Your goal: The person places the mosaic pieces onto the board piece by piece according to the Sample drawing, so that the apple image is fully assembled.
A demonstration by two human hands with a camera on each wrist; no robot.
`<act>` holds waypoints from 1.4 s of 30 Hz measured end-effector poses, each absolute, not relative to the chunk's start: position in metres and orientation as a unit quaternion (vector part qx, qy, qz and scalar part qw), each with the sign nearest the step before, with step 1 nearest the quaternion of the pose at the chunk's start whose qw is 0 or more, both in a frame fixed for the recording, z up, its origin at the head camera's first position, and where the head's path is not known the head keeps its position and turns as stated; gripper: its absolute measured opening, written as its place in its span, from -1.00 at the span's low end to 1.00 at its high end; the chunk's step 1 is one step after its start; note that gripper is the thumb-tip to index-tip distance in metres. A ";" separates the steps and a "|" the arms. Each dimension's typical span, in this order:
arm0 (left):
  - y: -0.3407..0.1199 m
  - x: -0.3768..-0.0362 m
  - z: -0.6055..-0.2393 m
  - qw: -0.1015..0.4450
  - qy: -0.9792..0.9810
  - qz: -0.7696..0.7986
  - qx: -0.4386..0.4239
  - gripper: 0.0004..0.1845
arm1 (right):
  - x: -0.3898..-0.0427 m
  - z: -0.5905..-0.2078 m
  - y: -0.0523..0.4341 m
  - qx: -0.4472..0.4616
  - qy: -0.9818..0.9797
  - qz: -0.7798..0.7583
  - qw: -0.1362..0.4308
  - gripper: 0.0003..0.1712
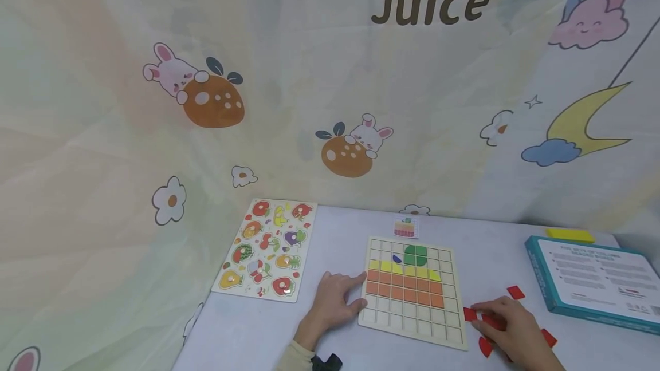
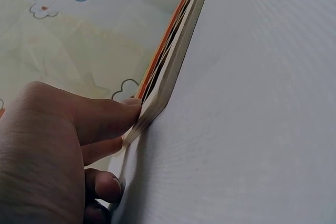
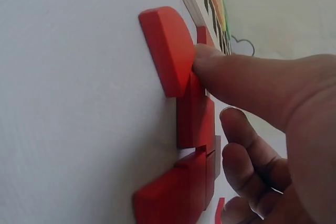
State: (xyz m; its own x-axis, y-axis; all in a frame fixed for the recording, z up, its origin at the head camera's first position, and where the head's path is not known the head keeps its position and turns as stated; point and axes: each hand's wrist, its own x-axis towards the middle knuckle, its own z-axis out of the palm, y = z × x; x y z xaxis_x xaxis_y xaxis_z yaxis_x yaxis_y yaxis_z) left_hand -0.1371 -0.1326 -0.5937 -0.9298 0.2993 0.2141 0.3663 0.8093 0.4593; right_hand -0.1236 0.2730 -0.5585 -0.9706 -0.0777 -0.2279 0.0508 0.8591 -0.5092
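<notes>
My left hand [image 1: 334,296] is at the left edge of a pale wooden grid board [image 1: 412,325], index finger and thumb touching its side. The left wrist view shows the thumb tip against the edge of the board [image 2: 169,80]. Orange and yellow tile rows, a green leaf shape [image 1: 415,255] and a blue piece [image 1: 397,258] fill part of the grid. Right of the board, my right hand [image 1: 507,322] pinches a red tile [image 1: 470,314] between thumb and index finger. More red pieces lie beneath and around it, including a curved one [image 3: 167,51] beside the thumb.
A small picture card [image 1: 406,227] lies behind the grid board. To the left is a fruit sticker board [image 1: 265,248]. A teal-edged box [image 1: 598,279] sits at the right, with a yellow block [image 1: 570,236] behind it. A printed cloth [image 1: 289,73] hangs at the back.
</notes>
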 end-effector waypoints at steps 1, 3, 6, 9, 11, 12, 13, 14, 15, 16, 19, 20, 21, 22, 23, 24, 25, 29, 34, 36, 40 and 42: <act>-0.133 -0.137 -0.594 0.066 -0.949 -0.255 -0.175 -0.39 | -0.124 -0.558 0.272 -0.011 0.957 -0.263 0.121 -0.31; -0.132 -0.137 -0.594 0.067 -0.949 -0.255 -0.175 -0.39 | -0.125 -0.557 0.270 -0.009 0.958 -0.256 0.126 -0.37; -0.132 -0.137 -0.593 0.068 -0.948 -0.258 -0.176 -0.40 | -0.126 -0.556 0.267 -0.015 0.961 -0.237 0.144 -0.38; -0.132 -0.138 -0.594 0.067 -0.947 -0.260 -0.177 -0.40 | -0.125 -0.554 0.264 -0.017 0.963 -0.217 0.158 -0.39; -0.132 -0.137 -0.594 0.067 -0.946 -0.262 -0.177 -0.40 | -0.124 -0.553 0.263 -0.019 0.963 -0.214 0.164 -0.40; -0.131 -0.138 -0.595 0.067 -0.946 -0.263 -0.177 -0.40 | -0.124 -0.553 0.262 -0.016 0.962 -0.216 0.166 -0.41; -0.131 -0.137 -0.595 0.067 -0.946 -0.264 -0.177 -0.40 | -0.124 -0.552 0.262 -0.008 0.960 -0.224 0.168 -0.41; -0.132 -0.137 -0.595 0.067 -0.946 -0.265 -0.177 -0.41 | -0.124 -0.552 0.261 -0.001 0.957 -0.235 0.170 -0.41; -0.132 -0.137 -0.595 0.067 -0.945 -0.266 -0.177 -0.41 | -0.124 -0.551 0.260 0.007 0.954 -0.246 0.170 -0.41; -0.132 -0.137 -0.595 0.068 -0.945 -0.265 -0.177 -0.41 | -0.124 -0.550 0.258 0.013 0.951 -0.259 0.169 -0.41; -0.132 -0.136 -0.596 0.070 -0.945 -0.265 -0.177 -0.41 | -0.124 -0.548 0.249 0.022 0.943 -0.296 0.150 -0.41; -0.132 -0.137 -0.597 0.072 -0.945 -0.266 -0.177 -0.41 | -0.124 -0.546 0.245 0.020 0.943 -0.303 0.138 -0.42; -0.133 -0.136 -0.597 0.072 -0.944 -0.267 -0.177 -0.41 | -0.124 -0.545 0.241 0.016 0.943 -0.307 0.126 -0.43; -0.133 -0.136 -0.597 0.073 -0.944 -0.269 -0.178 -0.41 | -0.124 -0.543 0.237 0.012 0.944 -0.310 0.112 -0.43; -0.133 -0.136 -0.597 0.074 -0.943 -0.270 -0.178 -0.41 | -0.124 -0.542 0.231 0.010 0.944 -0.315 0.100 -0.44; -0.133 -0.136 -0.597 0.075 -0.943 -0.270 -0.179 -0.42 | -0.124 -0.541 0.226 0.005 0.945 -0.315 0.086 -0.45; -0.133 -0.136 -0.596 0.075 -0.943 -0.270 -0.179 -0.42 | -0.124 -0.540 0.219 0.004 0.945 -0.318 0.077 -0.45; -0.133 -0.136 -0.595 0.077 -0.944 -0.267 -0.180 -0.42 | -0.123 -0.538 0.192 -0.011 0.936 -0.347 0.049 -0.50; -0.133 -0.137 -0.594 0.070 -0.945 -0.266 -0.176 -0.43 | -0.122 -0.539 0.159 -0.046 0.923 -0.381 0.021 -0.59; -0.133 -0.138 -0.594 0.066 -0.946 -0.266 -0.175 -0.43 | -0.123 -0.541 0.147 -0.053 0.917 -0.395 0.016 -0.62; -0.133 -0.138 -0.594 0.062 -0.946 -0.265 -0.175 -0.43 | -0.125 -0.545 0.127 -0.068 0.904 -0.422 0.022 -0.67; -0.133 -0.139 -0.594 0.062 -0.947 -0.262 -0.177 -0.43 | -0.126 -0.548 0.119 -0.079 0.898 -0.431 0.028 -0.70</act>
State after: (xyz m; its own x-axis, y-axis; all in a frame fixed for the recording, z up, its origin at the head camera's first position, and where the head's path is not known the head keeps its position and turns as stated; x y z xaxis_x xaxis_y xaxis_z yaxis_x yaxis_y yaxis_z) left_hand -0.1387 -0.1328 -0.5939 -0.9297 0.3031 0.2091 0.3675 0.8004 0.4736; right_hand -0.1260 0.1187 -0.5484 -0.9860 -0.1660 0.0181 -0.1178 0.6152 -0.7795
